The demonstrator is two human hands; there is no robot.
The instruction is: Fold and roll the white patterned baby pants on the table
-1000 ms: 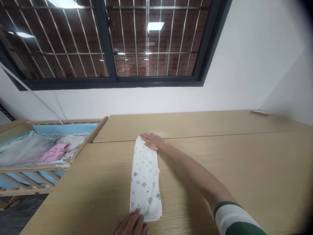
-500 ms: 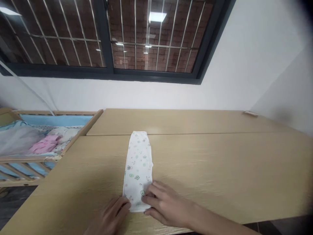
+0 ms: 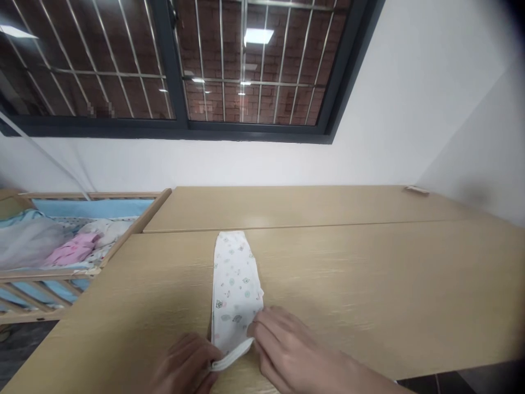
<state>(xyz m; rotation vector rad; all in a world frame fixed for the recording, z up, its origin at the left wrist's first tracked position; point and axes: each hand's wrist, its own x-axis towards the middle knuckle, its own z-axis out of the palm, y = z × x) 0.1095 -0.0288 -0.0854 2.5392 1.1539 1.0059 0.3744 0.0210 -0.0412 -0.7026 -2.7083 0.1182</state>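
Note:
A long, narrow folded white cloth with small green and pink prints (image 3: 235, 279) lies lengthwise on the wooden table (image 3: 369, 273). My left hand (image 3: 184, 365) pinches the near left corner of the cloth. At the near right corner my right hand (image 3: 287, 350) grips the edge. Between the two hands the near end is lifted a little off the table and curls upward. The far end lies flat near the seam between the two tabletops.
A wooden baby cot (image 3: 61, 246) with blue lining, pink clothes (image 3: 71, 249) and grey fabric stands to the left of the table. A barred window (image 3: 172, 65) and white wall are behind. A small flat object (image 3: 414, 190) lies at the table's far right.
My right hand came back from the cloth's far end to its near right corner. Both hands now grip the near end, which has risen off the table.

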